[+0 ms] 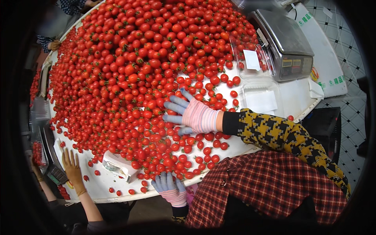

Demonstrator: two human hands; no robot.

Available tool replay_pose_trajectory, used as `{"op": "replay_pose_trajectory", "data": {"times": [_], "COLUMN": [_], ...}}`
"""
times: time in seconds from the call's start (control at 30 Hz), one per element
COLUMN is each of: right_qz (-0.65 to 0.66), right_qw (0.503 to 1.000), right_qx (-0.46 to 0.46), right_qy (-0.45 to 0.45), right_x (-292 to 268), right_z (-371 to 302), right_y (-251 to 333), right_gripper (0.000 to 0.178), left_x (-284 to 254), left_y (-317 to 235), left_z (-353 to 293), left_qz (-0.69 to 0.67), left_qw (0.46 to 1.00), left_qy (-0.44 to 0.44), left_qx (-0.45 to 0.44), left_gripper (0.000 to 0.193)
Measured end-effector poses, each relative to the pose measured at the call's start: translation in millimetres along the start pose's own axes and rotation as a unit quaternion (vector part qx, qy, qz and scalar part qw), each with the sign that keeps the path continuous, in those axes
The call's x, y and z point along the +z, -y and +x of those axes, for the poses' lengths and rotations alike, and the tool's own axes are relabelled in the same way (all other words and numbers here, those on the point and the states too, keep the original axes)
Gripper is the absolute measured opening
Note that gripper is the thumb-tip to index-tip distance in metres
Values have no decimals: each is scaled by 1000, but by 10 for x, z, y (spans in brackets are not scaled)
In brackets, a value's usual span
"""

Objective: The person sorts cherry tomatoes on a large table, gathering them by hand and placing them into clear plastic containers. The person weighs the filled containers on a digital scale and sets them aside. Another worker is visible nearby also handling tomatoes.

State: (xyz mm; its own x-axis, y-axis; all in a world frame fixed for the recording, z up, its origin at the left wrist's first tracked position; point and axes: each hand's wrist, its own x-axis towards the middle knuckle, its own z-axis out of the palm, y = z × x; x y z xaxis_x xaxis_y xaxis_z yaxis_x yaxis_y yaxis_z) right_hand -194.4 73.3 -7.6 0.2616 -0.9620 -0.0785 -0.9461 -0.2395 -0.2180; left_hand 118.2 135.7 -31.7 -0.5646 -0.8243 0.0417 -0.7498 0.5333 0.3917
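A great heap of red cherry tomatoes (pixel 133 70) covers most of a white table (pixel 109 182). My right hand (pixel 194 113), in a pink and grey-blue glove, lies palm down on the tomatoes with its fingers spread and pointing left. At the table's near edge, my left hand (pixel 169 188) wears a matching glove. Its fingers are stretched out toward the nearest tomatoes, touching or almost touching them; its palm side is hidden. Neither hand grips anything that I can see. A thinner scatter of tomatoes (pixel 197 159) lies between the hands and around my right forearm.
Right of the heap stand clear plastic boxes (pixel 260 96) with white paper inside and a metal-topped scale (pixel 284 43). A small white device (pixel 119 166) sits among tomatoes on the left. Co-workers' hands, one gloved (pixel 72 170), another (pixel 55 45), are at the left rim. A dark crate (pixel 323 127) stands lower right.
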Motion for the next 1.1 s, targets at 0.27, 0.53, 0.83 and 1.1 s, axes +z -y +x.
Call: {"op": "replay_pose_trajectory", "data": {"times": [0.27, 0.53, 0.83, 1.1], "right_qz": [22, -115, -91, 170], "right_qw": [993, 943, 959, 975], "right_qx": [-68, 125, 132, -142], "right_qy": [-99, -285, -233, 23], "right_x": [-90, -801, -806, -730], "right_z": [268, 807, 908, 320], "right_y": [-122, -1012, -1316, 315], "right_gripper": [54, 25, 22, 27], "left_x": [19, -28, -39, -211], "left_y": [-8, -28, -56, -730], "left_z": [-77, -63, 13, 890], "left_qz": [1, -6, -88, -833], "left_qw": [1000, 999, 989, 485], "left_qy": [-8, -44, -116, -65], "left_qx": [-24, 9, -6, -257], "left_gripper": [40, 39, 47, 67]}}
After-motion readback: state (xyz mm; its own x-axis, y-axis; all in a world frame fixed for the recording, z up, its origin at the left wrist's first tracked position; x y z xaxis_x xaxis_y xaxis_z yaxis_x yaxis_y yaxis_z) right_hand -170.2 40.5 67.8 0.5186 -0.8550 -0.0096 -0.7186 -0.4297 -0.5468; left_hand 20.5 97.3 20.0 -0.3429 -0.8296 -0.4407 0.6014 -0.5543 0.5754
